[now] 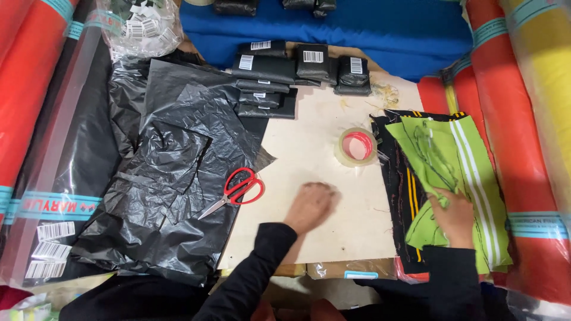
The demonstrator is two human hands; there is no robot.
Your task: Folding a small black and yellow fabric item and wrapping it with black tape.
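At the upper centre of the frame, a cluster of black wrapped packages [279,71] lies stacked in two groups on the pale bench [321,160], each carrying a small white barcode label on its top face; more black packages [273,6] are cut off by the top edge, resting on blue cloth [380,30]. At the upper left, a clear plastic bag [140,24] holds loose white barcode tags. White barcode stickers [50,249] sit at the lower left on a clear-wrapped fabric roll [65,148] with a teal printed band; red fabric rolls [24,77] lie at the far left, and red and yellow rolls [523,119] with similar teal bands fill the right edge. Sheets of crumpled black plastic film [166,172] cover the left half of the bench, with red-handled scissors [235,190] lying on their right edge. A roll of clear tape [357,147] stands right of centre. The left hand [310,207] is blurred and rests loosely closed on the bare bench, grasping nothing visible. The right hand [455,217] presses down on a green fabric piece [452,172] with white stripes, at the right of the frame, lying on black striped fabric [398,178]; its fingers are partly hidden, so a grasp cannot be confirmed.
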